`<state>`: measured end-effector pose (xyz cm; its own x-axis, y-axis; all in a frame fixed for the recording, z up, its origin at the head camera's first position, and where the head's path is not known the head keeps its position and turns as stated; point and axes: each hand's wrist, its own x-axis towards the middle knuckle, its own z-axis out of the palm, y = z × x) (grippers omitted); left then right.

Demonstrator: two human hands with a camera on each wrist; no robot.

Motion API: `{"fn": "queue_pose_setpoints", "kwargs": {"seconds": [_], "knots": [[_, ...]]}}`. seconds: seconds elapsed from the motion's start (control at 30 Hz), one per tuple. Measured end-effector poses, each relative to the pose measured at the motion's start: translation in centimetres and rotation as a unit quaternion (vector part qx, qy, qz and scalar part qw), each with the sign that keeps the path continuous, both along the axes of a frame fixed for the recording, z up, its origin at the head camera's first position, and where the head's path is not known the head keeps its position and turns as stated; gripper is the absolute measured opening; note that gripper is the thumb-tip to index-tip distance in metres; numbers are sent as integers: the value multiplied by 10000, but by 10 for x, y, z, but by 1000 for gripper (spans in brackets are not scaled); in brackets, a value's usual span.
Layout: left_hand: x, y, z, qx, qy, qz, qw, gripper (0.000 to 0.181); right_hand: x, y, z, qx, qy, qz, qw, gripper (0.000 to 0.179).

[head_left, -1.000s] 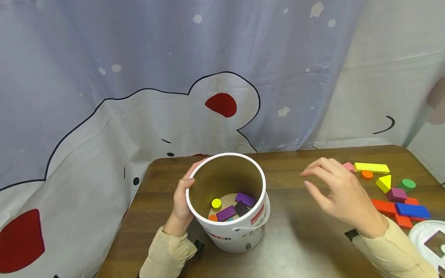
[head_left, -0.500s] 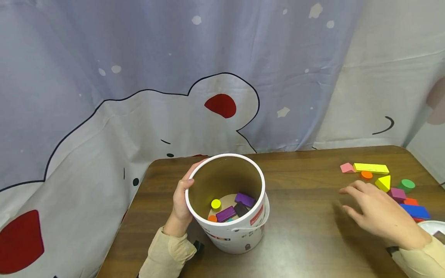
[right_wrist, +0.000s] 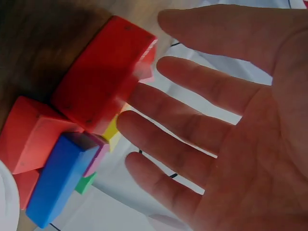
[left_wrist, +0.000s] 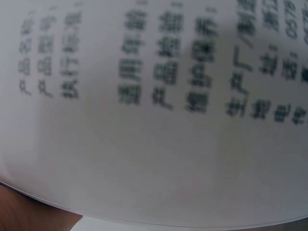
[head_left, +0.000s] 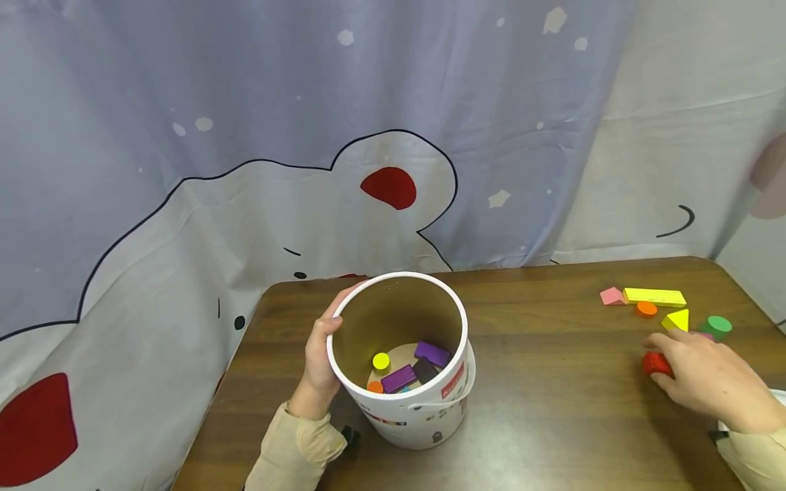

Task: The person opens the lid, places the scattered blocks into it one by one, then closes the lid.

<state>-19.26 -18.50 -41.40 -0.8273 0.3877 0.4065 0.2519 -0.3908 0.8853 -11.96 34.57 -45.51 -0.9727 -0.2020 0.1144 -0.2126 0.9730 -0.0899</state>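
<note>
A white bucket (head_left: 399, 426) stands in the middle of the table, its printed wall filling the left wrist view. My left hand (head_left: 321, 358) grips the bucket's left side, thumb hooked over the rim. Inside lie a yellow cylinder (head_left: 381, 362), purple blocks (head_left: 399, 378), a black block (head_left: 425, 370) and an orange piece (head_left: 375, 387). My right hand (head_left: 706, 375) is low over the blocks at the right. In the right wrist view its fingers are extended, the tips beside a red block (right_wrist: 103, 72); whether they touch is unclear.
Near the right hand are a blue block (right_wrist: 60, 178), a yellow bar (head_left: 654, 297), a pink block (head_left: 612, 296), an orange disc (head_left: 646, 309), a yellow triangle (head_left: 677, 320) and a green cylinder (head_left: 716, 327). A white lid (right_wrist: 7, 197) lies partly in view. A curtain hangs behind the table.
My right hand has moved right and down from beside the bucket to the red blocks, covering the blue one in the head view. My left hand and the bucket stay put.
</note>
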Motion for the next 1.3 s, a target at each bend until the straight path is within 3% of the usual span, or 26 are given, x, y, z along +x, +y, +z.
{"fn": "queue_pose_setpoints", "kwargs": {"seconds": [0.23,0.53,0.83,1.17,1.3], "knots": [[5,2,6,-28,-228,61,9997,62,-4,5,-9,68,-314,-81,9995,38],[5,2,7,-101,-186,115,9997,62,-10,-2,-16,97,-619,-236,9978,36],[4,2,6,-132,-236,146,9995,60,-9,-19,-12,-357,123,326,9988,32],[4,2,6,-92,-214,109,9997,60,-23,-64,18,-952,1162,849,9850,40],[3,0,5,-82,-91,41,9999,59,-28,-87,33,-1177,1231,979,9805,40]]}}
